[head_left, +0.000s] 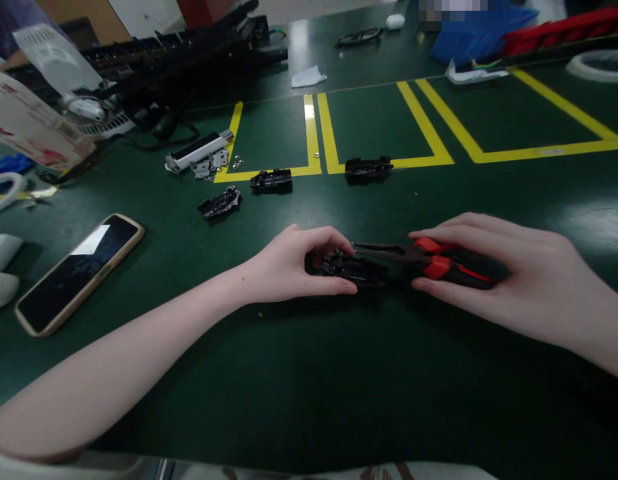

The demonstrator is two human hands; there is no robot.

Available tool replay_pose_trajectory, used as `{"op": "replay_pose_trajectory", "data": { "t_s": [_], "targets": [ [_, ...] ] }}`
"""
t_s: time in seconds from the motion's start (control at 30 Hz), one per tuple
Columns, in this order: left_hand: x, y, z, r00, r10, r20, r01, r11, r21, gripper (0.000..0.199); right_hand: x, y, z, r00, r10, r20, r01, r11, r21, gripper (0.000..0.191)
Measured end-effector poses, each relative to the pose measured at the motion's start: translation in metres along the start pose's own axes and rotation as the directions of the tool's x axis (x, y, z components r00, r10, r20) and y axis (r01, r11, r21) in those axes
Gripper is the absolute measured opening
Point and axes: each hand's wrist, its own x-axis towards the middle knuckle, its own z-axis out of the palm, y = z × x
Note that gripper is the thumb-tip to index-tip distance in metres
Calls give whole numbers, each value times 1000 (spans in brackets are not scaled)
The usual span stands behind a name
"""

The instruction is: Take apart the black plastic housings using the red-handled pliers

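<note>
My left hand (299, 263) is closed on a small black plastic part (359, 270) at the middle of the green table, thumb along its near side and fingers at its far side. In my right hand (519, 273) is a pair of needle-nose pliers (433, 260) with red and black handles. The pliers' thin jaws point left, their tip close to my left fingertips at the part's upper edge. Whether the jaws grip anything is too small to tell. Farther back lie similar black parts: one (271, 181) by the yellow tape, another (369, 169) to its right, and a third (220, 202) nearer left.
A phone (81, 273) lies at left. Beyond it are a white-and-black cylinder (201, 151), metal brackets (210, 164) and tiny metal pieces (237, 161). Yellow tape (433, 127) marks the green table (339, 387). Black equipment (199, 67) fills the back left; a blue bin (473, 40) stands back right.
</note>
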Motion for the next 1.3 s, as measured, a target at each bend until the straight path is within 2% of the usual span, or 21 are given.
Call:
{"op": "replay_pose_trajectory", "data": {
  "t_s": [0.23,0.4,0.63,0.87,1.13,1.3],
  "targets": [
    [4,1,3,1000,9,-8,-8,998,69,41,-4,-3,1,999,30,19,-30,999,-22,48],
    [4,0,3,1000,7,-6,-6,994,106,43,-5,-8,0,998,57,31,-57,998,-7,45],
    [5,1,4,1000,14,-6,-13,991,136,44,-3,-11,0,999,28,18,-28,999,14,41],
    [5,-1,4,1000,19,1,-19,989,144,43,-3,-12,0,995,83,55,-84,996,19,38],
    [5,0,3,1000,-5,18,2,986,168,44,-3,-13,0,998,43,53,-42,999,-19,36],
    [5,-1,4,998,36,50,-44,984,171,42,-4,-11,1,998,23,57,-22,1000,-12,39]
  ]
}}
